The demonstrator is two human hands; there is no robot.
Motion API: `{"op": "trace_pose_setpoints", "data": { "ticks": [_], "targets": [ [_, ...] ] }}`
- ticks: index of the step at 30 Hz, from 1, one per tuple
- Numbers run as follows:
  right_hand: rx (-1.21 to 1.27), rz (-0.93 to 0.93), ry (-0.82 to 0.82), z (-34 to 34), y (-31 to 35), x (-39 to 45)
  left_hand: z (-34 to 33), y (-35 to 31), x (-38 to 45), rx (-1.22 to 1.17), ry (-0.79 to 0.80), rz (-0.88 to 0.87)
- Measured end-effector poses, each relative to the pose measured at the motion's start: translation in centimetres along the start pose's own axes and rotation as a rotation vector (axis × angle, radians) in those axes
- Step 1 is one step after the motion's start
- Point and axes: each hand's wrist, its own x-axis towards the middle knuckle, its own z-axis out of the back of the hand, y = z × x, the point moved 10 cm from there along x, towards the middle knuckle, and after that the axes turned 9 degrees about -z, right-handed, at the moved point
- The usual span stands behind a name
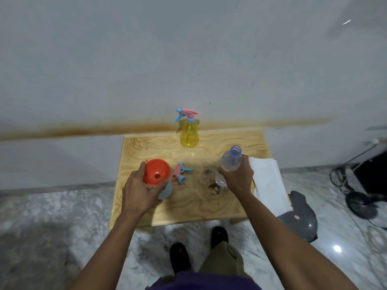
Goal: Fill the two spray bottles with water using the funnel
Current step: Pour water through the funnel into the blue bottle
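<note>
Standing at the middle of the frame is a small wooden table point(219, 204), and 2 spray bottles are showing on it. 1 yellow spray bottle point(189, 133) is standing upright at the table's far edge, just above frame centre, with its pink and blue trigger head screwed on, well apart from both hands. 1 blue spray bottle point(166, 191) is sitting at lower left of centre, mostly hidden, with 1 orange funnel point(157, 173) resting in its neck. The left hand point(139, 190) is wrapping its fingers around the funnel and the top of that bottle, with the funnel's bowl sticking out above the thumb and the bottle's body showing below the fingertips. 1 loose pink and blue trigger head point(181, 172) is lying on the table just right of the funnel, untouched. The right hand point(236, 177) is gripping 1 clear water bottle point(230, 161) around its middle; the bottle is tilting, its uncapped purple-ringed mouth pointing to the upper right of the hand. 1 white folded cloth point(269, 185) is lying along the table's right edge, just beside the right hand. 2 dark shoes are showing on the marble floor at the bottom centre.
</note>
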Motion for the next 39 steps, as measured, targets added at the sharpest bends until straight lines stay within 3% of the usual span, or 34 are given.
{"op": "trace_pose_setpoints", "data": {
  "ticks": [11,20,25,30,36,39],
  "targets": [
    [0.027,-0.051,-0.017,-0.1,-2.9,1.8,0.0,-0.3,0.0,0.01,-0.008,-0.011],
    [0.056,-0.069,0.067,-0.3,-4.3,1.7,0.1,-0.2,0.0,-0.016,0.0,0.01],
    [0.122,-0.255,-0.047,0.2,-8.6,-1.3,0.4,-0.5,0.0,-0.045,-0.027,0.009],
    [0.085,-0.109,-0.053,-0.3,-9.1,-4.6,1.1,-0.5,-0.4,-0.076,-0.058,0.015],
    [0.143,-0.011,-0.068,1.3,-4.7,-3.0,4.6,-7.0,-2.1,-0.028,-0.283,-0.227],
    [0.192,0.008,-0.063,1.7,-3.1,-1.9,2.1,-11.1,-2.4,0.003,-0.228,-0.38]
  ]
}}
